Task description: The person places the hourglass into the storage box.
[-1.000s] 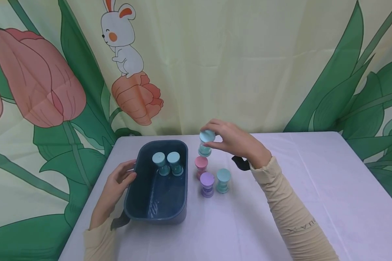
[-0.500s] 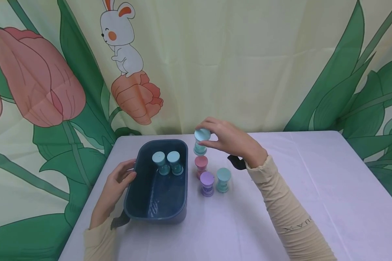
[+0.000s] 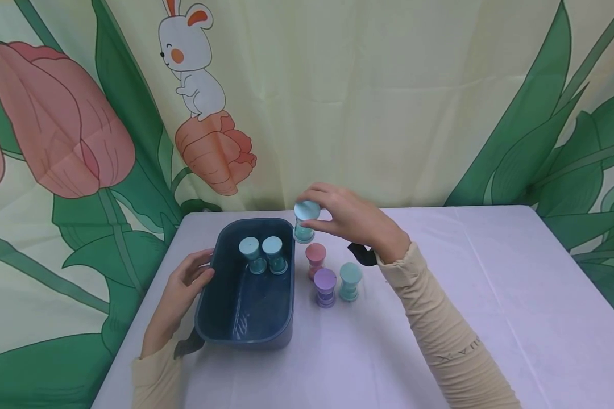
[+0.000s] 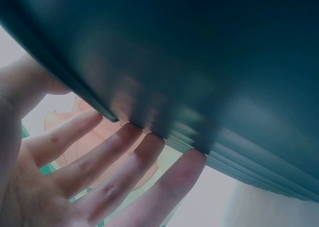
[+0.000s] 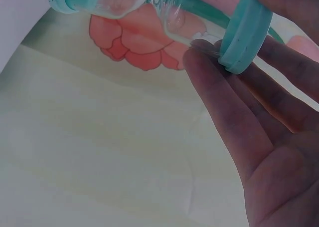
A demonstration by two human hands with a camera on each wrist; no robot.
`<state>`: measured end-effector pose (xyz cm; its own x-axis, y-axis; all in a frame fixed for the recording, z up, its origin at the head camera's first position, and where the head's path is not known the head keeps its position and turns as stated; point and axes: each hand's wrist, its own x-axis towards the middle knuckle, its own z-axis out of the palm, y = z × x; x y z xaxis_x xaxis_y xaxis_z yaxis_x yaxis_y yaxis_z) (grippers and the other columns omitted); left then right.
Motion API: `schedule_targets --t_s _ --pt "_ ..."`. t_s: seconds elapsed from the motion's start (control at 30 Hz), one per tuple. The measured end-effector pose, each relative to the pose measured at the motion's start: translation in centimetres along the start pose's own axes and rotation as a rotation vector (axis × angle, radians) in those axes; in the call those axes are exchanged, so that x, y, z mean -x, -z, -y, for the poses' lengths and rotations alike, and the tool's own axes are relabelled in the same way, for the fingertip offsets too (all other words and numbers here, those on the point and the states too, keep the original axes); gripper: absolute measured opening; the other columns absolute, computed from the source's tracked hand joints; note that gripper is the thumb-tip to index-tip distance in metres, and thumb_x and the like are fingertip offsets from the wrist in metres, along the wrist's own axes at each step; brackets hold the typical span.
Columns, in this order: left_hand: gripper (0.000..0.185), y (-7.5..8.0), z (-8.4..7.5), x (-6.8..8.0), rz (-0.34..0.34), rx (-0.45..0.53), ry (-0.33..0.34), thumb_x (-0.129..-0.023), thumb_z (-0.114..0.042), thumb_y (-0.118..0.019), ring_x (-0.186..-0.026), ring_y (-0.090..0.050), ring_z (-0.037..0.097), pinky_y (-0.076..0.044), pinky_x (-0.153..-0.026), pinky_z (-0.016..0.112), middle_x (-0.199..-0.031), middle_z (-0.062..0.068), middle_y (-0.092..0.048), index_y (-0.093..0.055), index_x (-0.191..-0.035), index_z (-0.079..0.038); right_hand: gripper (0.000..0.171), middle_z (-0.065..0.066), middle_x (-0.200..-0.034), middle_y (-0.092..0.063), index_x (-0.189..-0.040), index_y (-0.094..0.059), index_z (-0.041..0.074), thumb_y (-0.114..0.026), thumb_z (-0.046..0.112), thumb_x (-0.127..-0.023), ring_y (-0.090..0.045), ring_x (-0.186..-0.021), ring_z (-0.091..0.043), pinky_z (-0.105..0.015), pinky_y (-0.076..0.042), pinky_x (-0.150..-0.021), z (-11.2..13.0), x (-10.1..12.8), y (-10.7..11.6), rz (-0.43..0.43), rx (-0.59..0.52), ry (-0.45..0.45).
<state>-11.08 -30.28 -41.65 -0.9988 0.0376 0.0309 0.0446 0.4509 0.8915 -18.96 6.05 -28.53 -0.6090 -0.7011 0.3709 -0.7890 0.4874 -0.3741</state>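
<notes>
Head view: right hand (image 3: 355, 218) pinches a teal-capped hourglass timer (image 3: 305, 220) by its top cap, thumb and fingertips curled round it, held in the air just above the far right rim of the dark blue plastic tub (image 3: 245, 295). The tub is smooth, round-cornered and glossy inside, with two teal timers (image 3: 262, 255) standing upright side by side at its far end. Left hand (image 3: 181, 289) lies flat against the tub's left wall, fingers straight, gripping nothing. Just right of the tub on the lilac tablecloth (image 3: 491, 295) stand a pink timer (image 3: 315, 259), a purple timer (image 3: 324, 287) and another teal timer (image 3: 350, 280), close together, all upright. Left wrist view: matte ribbed tub wall (image 4: 199, 72) fills the frame, with straight fingertips (image 4: 192, 162) touching just under the rim. Right wrist view: the held timer (image 5: 164, 10) shows a clear pinched-waist glass body between speckled teal end caps, with fingers (image 5: 219, 87) wrapped at the near cap. Versus a second ago, the held timer has shifted left, from over the pink one to the tub's edge; the left hand and the tub are unchanged.
</notes>
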Motion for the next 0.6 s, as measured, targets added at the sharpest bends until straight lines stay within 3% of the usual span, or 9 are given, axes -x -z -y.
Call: schedule_targets --t_s 0.1,0.23,0.6 --pt "0.054 0.0 0.0 0.0 0.001 0.004 -0.001 -0.102 -0.035 -0.056 -0.129 -0.049 0.026 -0.046 -0.097 0.039 -0.149 0.01 -0.047 -0.041 -0.149 -0.017 0.039 -0.006 -0.115 -0.063 -0.123 -0.065 0.005 -0.077 0.017 -0.088 -0.062 -0.1 -0.017 -0.03 -0.053 -0.088 0.2 -0.2 -0.2 -0.005 -0.003 0.018" --pt "0.054 0.0 0.0 -0.1 0.002 0.006 0.0 -0.101 -0.035 -0.057 -0.13 -0.049 0.028 -0.047 -0.094 0.03 -0.149 0.01 -0.047 -0.041 -0.149 -0.017 0.039 -0.006 -0.115 -0.063 -0.124 -0.064 0.005 -0.077 0.017 -0.088 -0.063 -0.1 -0.017 -0.029 -0.053 -0.087 0.5 -0.4 -0.4 -0.009 -0.005 0.039" --pt "0.052 0.0 0.2 -0.2 -0.006 0.002 -0.015 -0.102 -0.033 -0.056 -0.124 -0.051 0.016 -0.047 -0.091 0.022 -0.148 0.009 -0.048 -0.042 -0.149 -0.017 0.041 -0.009 -0.118 -0.064 -0.124 -0.065 0.003 -0.078 0.016 -0.087 -0.063 -0.103 -0.019 -0.028 -0.054 -0.089 1.2 -1.5 -1.1 0.016 -0.023 0.051"
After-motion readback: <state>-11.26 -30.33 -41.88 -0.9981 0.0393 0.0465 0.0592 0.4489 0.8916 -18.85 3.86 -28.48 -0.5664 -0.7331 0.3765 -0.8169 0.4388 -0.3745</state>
